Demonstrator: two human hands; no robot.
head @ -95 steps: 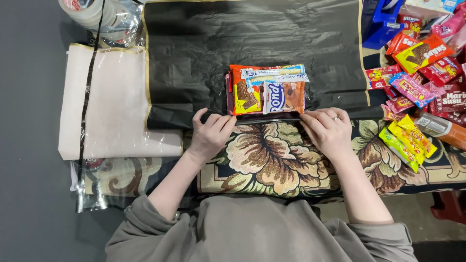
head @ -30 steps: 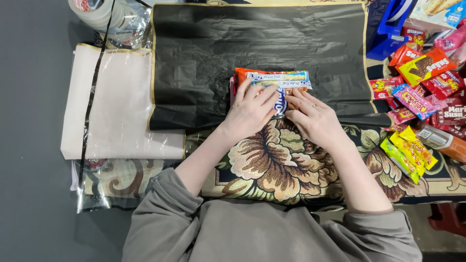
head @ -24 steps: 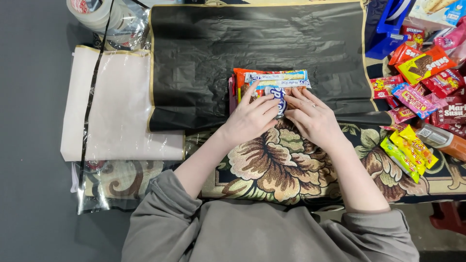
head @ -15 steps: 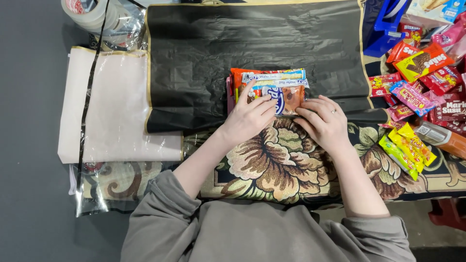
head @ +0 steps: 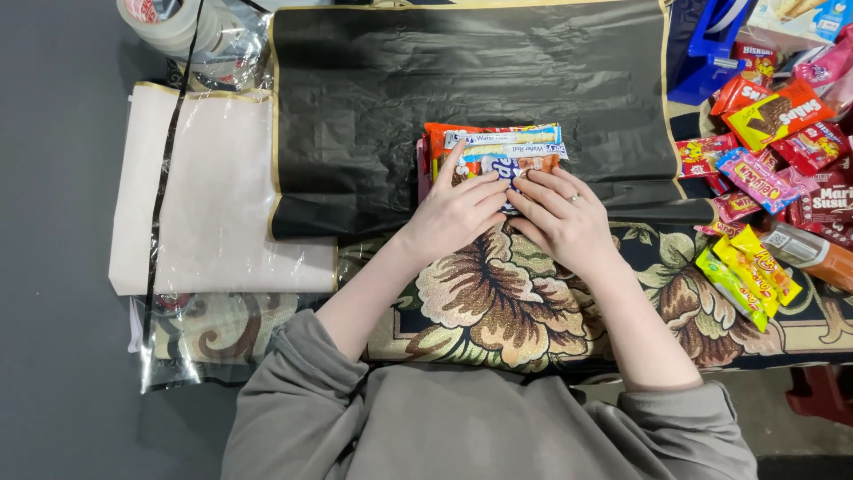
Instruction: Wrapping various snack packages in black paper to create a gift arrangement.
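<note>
A stack of snack packets [head: 498,144], orange, blue and white, lies on a black wrapping sheet [head: 462,80] near its front edge. My left hand [head: 458,213] rests flat on the stack's left half, fingers stretched forward. Beside it my right hand [head: 564,218], a ring on one finger, presses on the right half. Both palms cover the near part of the packets, and the fingertips of the two hands almost meet in the middle.
A cream wrapping sheet [head: 213,196] lies to the left, with tape rolls [head: 173,22] behind it. Several loose snack packets [head: 773,151] crowd the right side by a blue holder [head: 711,44]. A floral cloth [head: 506,302] covers the table's front.
Both hands moved from the table's front edge up onto the packet stack. In the last half second they drew closer together over its middle.
</note>
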